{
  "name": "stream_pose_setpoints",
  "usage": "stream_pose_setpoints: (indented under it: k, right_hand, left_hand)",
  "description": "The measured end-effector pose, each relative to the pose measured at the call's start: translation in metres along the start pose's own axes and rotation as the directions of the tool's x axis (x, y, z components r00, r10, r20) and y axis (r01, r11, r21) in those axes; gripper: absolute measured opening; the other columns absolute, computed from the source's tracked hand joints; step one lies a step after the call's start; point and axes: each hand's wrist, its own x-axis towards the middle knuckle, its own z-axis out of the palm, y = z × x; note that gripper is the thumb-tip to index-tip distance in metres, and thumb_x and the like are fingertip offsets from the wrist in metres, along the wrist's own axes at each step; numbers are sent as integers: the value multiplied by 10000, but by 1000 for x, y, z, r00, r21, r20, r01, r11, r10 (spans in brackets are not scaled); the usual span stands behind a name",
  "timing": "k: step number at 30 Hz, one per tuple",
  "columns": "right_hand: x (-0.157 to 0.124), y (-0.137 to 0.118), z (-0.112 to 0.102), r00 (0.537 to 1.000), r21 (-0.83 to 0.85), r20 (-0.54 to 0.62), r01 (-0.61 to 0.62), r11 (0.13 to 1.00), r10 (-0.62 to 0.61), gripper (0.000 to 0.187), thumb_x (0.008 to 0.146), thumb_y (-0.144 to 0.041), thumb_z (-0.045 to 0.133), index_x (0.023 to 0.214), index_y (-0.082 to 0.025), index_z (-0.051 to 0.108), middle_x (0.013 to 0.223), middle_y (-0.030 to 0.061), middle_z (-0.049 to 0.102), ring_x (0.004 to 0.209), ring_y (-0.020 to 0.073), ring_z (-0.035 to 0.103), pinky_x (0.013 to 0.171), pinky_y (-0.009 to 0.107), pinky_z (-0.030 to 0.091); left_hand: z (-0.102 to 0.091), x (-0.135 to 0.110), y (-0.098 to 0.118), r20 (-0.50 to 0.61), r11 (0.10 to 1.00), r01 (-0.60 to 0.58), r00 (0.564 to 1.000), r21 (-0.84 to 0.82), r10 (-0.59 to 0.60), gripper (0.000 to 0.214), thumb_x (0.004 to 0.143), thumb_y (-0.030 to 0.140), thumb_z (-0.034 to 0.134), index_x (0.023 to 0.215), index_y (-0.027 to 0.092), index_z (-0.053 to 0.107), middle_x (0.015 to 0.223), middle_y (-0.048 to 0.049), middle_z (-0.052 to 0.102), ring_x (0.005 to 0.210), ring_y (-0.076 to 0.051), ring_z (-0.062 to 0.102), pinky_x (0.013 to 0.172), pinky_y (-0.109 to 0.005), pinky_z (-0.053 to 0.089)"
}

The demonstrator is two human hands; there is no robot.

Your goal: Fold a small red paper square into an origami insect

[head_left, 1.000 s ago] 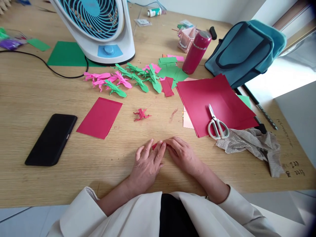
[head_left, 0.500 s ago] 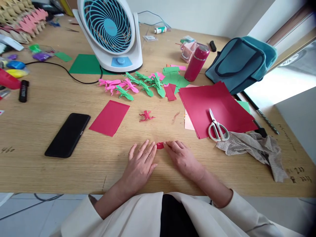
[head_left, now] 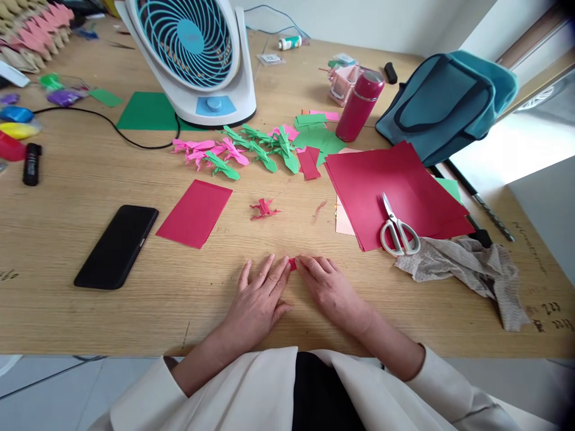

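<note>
Between my two hands a small folded piece of red paper (head_left: 293, 264) lies on the table, mostly covered by fingertips. My left hand (head_left: 258, 302) rests flat with its fingers spread, the index fingertip pressing the paper's left end. The fingers of my right hand (head_left: 331, 292) are bent together on its right end. Just beyond sits a small red folded-paper figure (head_left: 264, 208) with thin limbs. A red paper rectangle (head_left: 195, 214) lies to the left of it. Farther back, several green folded figures (head_left: 260, 146) and pink ones (head_left: 197, 149) are grouped together.
Scissors (head_left: 398, 230) rest on large red sheets (head_left: 404, 191) at the right, with a crumpled cloth (head_left: 462, 263) beside them. A phone (head_left: 117, 246) lies left. Behind stand a fan (head_left: 193, 54), a red flask (head_left: 360, 106) and a teal bag (head_left: 449, 108).
My left fingertips have slid a little right over the red paper, so less of it shows between my hands. The whole view has shifted slightly.
</note>
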Motion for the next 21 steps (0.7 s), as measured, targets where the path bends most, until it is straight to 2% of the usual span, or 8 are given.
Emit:
stream_pose_setpoints:
  k: [10,15,21]
  right_hand:
    - [2,-5,0,999,-40,7,-39,998,40,450,905,-103,491,1350,-56,536,1305,171,579,1055,286,512,907,398,488]
    - [3,-12,3,998,-100,0,-68,993,68,440,911,-117,504,1345,-51,538,1324,176,567,1035,291,509,893,415,478]
    - [4,-13,3,994,-42,-2,-108,993,108,433,904,-144,552,1329,-66,538,1282,192,570,1011,303,512,844,438,482]
  left_hand:
    - [5,0,-2,17,999,-19,1000,-31,20,700,977,570,325,1543,160,280,1596,-89,334,1495,-304,232,1196,-594,141]
    - [6,-1,-1,30,1000,15,999,-10,-14,707,965,587,344,1540,178,294,1596,-93,332,1495,-346,214,1171,-650,140]
    - [3,5,6,9,998,62,998,-9,-62,713,955,567,401,1539,172,298,1572,-130,374,1485,-335,251,1168,-648,171]
